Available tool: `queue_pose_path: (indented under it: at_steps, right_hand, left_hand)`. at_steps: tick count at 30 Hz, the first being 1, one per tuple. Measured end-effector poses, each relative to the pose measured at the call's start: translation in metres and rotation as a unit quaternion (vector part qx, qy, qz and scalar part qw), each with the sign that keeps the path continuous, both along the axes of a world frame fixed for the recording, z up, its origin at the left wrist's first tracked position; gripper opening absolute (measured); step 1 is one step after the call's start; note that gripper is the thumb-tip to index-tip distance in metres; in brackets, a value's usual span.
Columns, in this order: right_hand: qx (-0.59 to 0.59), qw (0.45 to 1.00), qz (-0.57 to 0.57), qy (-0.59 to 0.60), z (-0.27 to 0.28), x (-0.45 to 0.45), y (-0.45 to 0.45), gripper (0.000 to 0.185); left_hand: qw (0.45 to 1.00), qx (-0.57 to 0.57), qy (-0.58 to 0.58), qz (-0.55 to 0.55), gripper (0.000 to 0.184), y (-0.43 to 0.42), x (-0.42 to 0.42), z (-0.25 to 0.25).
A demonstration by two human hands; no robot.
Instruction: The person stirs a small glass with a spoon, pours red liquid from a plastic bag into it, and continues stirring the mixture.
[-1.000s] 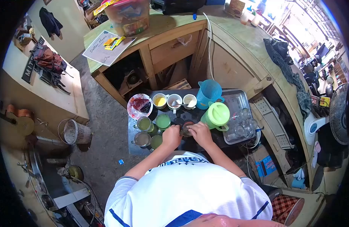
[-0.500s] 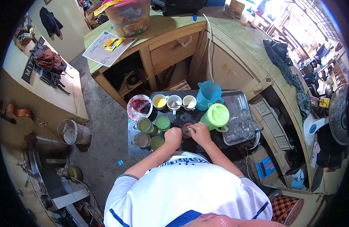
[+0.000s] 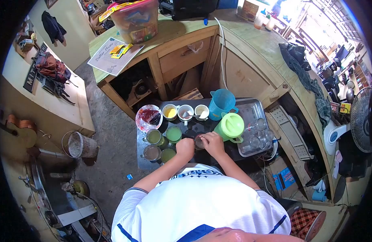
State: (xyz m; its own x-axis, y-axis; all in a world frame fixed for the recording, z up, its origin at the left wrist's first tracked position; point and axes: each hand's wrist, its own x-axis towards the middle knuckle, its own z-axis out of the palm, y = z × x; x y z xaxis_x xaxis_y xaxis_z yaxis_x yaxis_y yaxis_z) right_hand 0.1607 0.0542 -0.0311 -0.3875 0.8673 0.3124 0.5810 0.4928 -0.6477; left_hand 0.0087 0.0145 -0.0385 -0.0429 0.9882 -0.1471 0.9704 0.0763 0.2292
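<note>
Reddish glass (image 3: 198, 142) stood on the bench (image 3: 142, 164), between the person's two hands. The right hand (image 3: 213, 145) was bent over it, its fingers (image 3: 207, 139) curved down at the rim; whether they pinched the glass or something inside it could not be told. The left hand (image 3: 185, 148) was just beside the glass, its fingers curled into a fist, and anything within them was hidden. Near that fist, to its left, stood four mugs (image 3: 173, 134) of greenish or murky liquid, grouped two by two. Just beside the right hand was a lidded green pitcher (image 3: 230, 126). Farther out, three white cups (image 3: 185, 112) made a row, with yellow contents in the leftmost. A dish (image 3: 143, 127) bearing dark red plastic (image 3: 151, 117) sat at the row's left end, and a blue jug (image 3: 222, 104) at its right. Past the green pitcher, a metal tray (image 3: 250, 149) held several clear glasses (image 3: 260, 136).
</note>
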Motion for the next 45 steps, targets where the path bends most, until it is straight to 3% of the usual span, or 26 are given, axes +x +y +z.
queue_pose_path:
  at_steps: [2, 5, 9, 11, 15, 17, 21, 23, 27, 30, 33, 35, 36, 38, 39, 41, 42, 45]
  right_hand:
    - [0.018, 0.998, -0.014, -0.056, -0.001, 0.001, -0.001, 0.008]
    - [-0.008, 1.000, 0.000, -0.006, 0.004, -0.002, -0.001, 0.007]
    - [0.018, 0.998, -0.030, -0.044, 0.000, -0.002, -0.002, 0.008]
    - [-0.026, 1.000, -0.002, 0.005, -0.003, -0.001, -0.001, 0.008]
    - [0.005, 0.999, -0.028, -0.015, -0.001, 0.001, 0.000, 0.008]
    - [-0.040, 0.999, -0.002, -0.009, -0.005, 0.004, 0.002, 0.008]
    - [0.001, 0.999, -0.039, 0.003, 0.005, 0.002, 0.000, 0.008]
    - [-0.069, 0.997, -0.030, -0.019, 0.006, 0.004, -0.001, 0.009]
    - [-0.004, 0.999, -0.042, 0.017, 0.010, 0.002, 0.000, 0.010]
    - [-0.074, 0.996, -0.017, -0.042, 0.010, 0.004, 0.000, 0.010]
    - [-0.016, 0.999, -0.038, 0.034, 0.018, 0.001, 0.000, 0.010]
    - [-0.109, 0.990, -0.036, -0.076, 0.016, 0.004, -0.002, 0.010]
    - [-0.108, 0.991, -0.036, -0.076, 0.016, 0.003, -0.002, 0.010]
    - [-0.044, 0.998, -0.031, 0.045, 0.016, -0.001, -0.002, 0.010]
    - [-0.044, 0.998, -0.031, 0.045, 0.014, 0.000, -0.001, 0.010]
    - [-0.039, 0.996, -0.024, -0.074, 0.008, 0.004, -0.001, 0.010]
    - [-0.039, 0.996, -0.024, -0.074, 0.007, 0.004, -0.001, 0.010]
    - [-0.038, 0.999, -0.011, 0.018, 0.006, 0.003, 0.001, 0.010]
  left_hand:
    - [0.999, 0.030, 0.012, -0.020, 0.009, -0.001, -0.001, -0.002]
    - [0.999, 0.030, 0.027, -0.011, 0.008, 0.000, 0.000, -0.004]
    - [0.999, 0.044, 0.012, -0.010, 0.008, 0.000, -0.001, -0.006]
    - [1.000, -0.004, -0.007, -0.009, 0.010, 0.000, -0.001, 0.000]
    - [0.999, 0.037, 0.018, -0.012, 0.007, -0.001, 0.000, 0.004]
    - [1.000, 0.017, 0.019, -0.017, 0.007, 0.000, 0.000, 0.002]
    - [1.000, 0.010, 0.023, -0.011, 0.007, 0.000, 0.001, 0.009]
    - [1.000, -0.001, 0.024, -0.015, 0.007, 0.000, 0.000, 0.008]
    - [1.000, 0.001, 0.023, -0.022, 0.008, 0.000, 0.000, 0.009]
    - [0.999, -0.012, 0.027, -0.017, 0.008, 0.001, 0.000, 0.009]
    - [0.999, -0.012, 0.026, -0.015, 0.009, 0.001, 0.000, 0.009]
    - [0.999, -0.017, 0.026, -0.020, 0.010, 0.001, 0.000, 0.012]
    - [0.999, -0.016, 0.026, -0.021, 0.010, 0.002, 0.000, 0.011]
    - [1.000, -0.011, 0.022, -0.007, 0.010, 0.002, 0.001, 0.008]
    - [1.000, -0.011, 0.022, -0.006, 0.010, 0.002, 0.000, 0.007]
    - [1.000, -0.004, 0.020, -0.013, 0.010, 0.001, 0.000, 0.003]
    - [1.000, -0.004, 0.020, -0.014, 0.010, 0.001, 0.000, 0.003]
    - [1.000, 0.001, 0.014, -0.023, 0.010, 0.001, -0.002, 0.005]
